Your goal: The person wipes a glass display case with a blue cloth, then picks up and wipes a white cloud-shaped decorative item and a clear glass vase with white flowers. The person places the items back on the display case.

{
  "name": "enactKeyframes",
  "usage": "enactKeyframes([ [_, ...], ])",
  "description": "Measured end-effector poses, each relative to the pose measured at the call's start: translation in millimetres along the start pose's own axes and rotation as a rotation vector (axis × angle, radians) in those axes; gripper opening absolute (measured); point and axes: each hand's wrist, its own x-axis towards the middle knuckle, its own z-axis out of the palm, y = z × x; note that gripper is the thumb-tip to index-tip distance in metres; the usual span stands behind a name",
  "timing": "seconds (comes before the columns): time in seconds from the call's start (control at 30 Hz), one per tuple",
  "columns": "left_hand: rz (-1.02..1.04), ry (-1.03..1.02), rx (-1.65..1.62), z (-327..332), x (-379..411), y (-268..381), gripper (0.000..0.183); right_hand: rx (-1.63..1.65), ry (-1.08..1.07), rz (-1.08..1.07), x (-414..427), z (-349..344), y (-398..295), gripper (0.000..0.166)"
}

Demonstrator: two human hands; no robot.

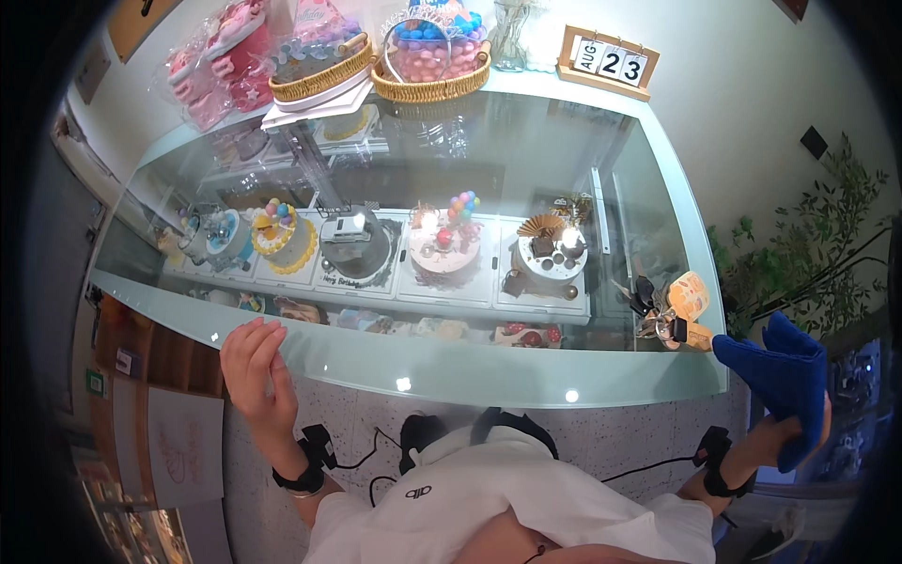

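My right hand (pixel 783 431) grips a folded blue cloth (pixel 779 370), held up beside the right front corner of a glass cake display case (pixel 486 377). Much of that hand is covered by the cloth. At the left, my left hand (pixel 255 374) is raised near the case's front edge, its fingers loosely bent and nothing in them. Through the glass top I see a grey cake with a toy vehicle (pixel 356 247), a pink cake with balloon balls (pixel 445 243), a white cake with a brown fan (pixel 553 254) and a yellow-trimmed cake (pixel 284 240).
A bunch of keys with charms (pixel 673 317) lies on the right end of the glass. Along the back stand wicker baskets (pixel 433 88), a glass vase (pixel 511 35), a flip calendar (pixel 607 63) and wrapped pink items (pixel 229 60). Leafy branches (pixel 803 240) are at the right.
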Motion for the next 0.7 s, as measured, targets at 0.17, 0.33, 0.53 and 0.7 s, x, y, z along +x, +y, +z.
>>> enactKeyframes([
  [0.17, 0.048, -0.038, -0.17, 1, 10, -44, 0.027, 0.443, -0.609, 0.172, 83, 69, -141, 0.03],
  [0.33, 0.079, -0.099, -0.352, 9, 14, -58, 0.028, 0.615, -1.288, 0.42, 78, 227, -198, 0.028],
  [0.53, 0.088, -0.068, -0.431, 12, 8, -63, 0.027, -0.133, -1.666, -0.193, 63, 354, -157, 0.062],
  [0.7, 0.069, -0.105, -0.416, 13, 8, -67, 0.025, -0.251, -1.442, -0.12, 96, 456, -100, 0.051],
])
